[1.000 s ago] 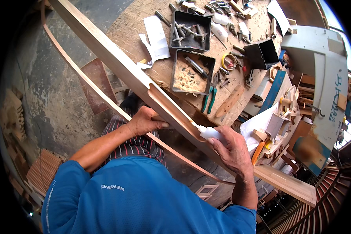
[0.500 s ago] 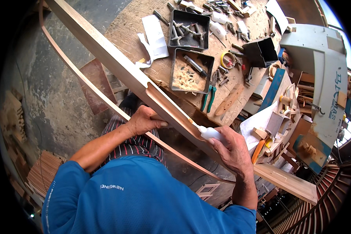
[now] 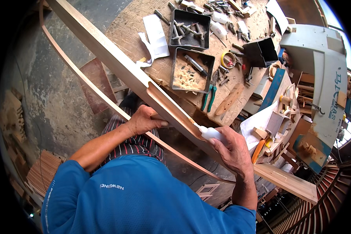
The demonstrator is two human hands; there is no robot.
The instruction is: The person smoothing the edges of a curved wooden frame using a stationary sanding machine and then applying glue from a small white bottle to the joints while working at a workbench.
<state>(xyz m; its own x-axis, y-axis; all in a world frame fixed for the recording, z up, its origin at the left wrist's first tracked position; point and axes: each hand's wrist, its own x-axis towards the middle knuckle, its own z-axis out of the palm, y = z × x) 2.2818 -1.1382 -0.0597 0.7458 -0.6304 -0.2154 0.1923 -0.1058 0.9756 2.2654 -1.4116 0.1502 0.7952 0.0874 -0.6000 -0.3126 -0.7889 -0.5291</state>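
A long pale wooden beam runs diagonally before me, with a long recess cut into its upper face. In my right hand is a white squeeze bottle, tilted so its nozzle reaches the recess. A yellowish-brown patch shows on the wood at the nozzle's tip. My left hand is closed beside the beam's near side, with a small wooden piece between thumb and fingers; most of that piece is hidden. Below the left hand passes a thin curved wooden strip.
Beyond the beam, a worktable carries a black tray of metal bits, a tray with sawdust, green-handled pliers, a yellow tape roll and white paper. A large grey machine stands at right.
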